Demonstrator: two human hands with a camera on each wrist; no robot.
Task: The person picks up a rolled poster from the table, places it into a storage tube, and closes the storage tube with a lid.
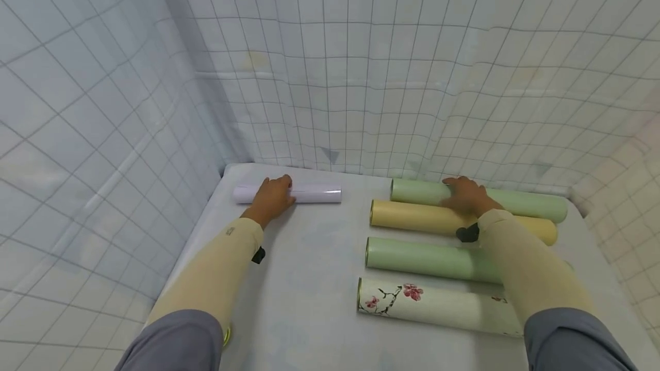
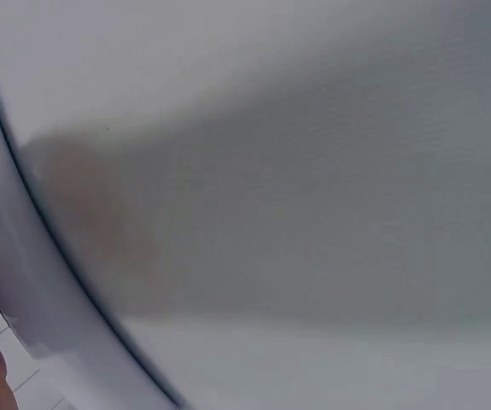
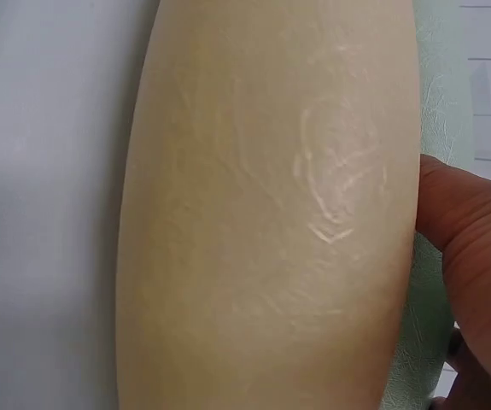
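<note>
My left hand grips a glossy pale lavender-white wallpaper roll lying at the back left. In the left wrist view, the thumb shows on the near face of this roll and other fingers on its far side. Over at the back right, my right hand reaches across a yellow wallpaper roll and holds the light green wallpaper roll behind it. The right wrist view has the embossed yellow roll in front, with the thumb between it and the green roll.
Nearer on the right lie a second green roll and a cream roll with red blossoms, both partly under my right forearm. A gold ring-shaped edge peeks out beside my left sleeve. Grid-patterned walls enclose the white table.
</note>
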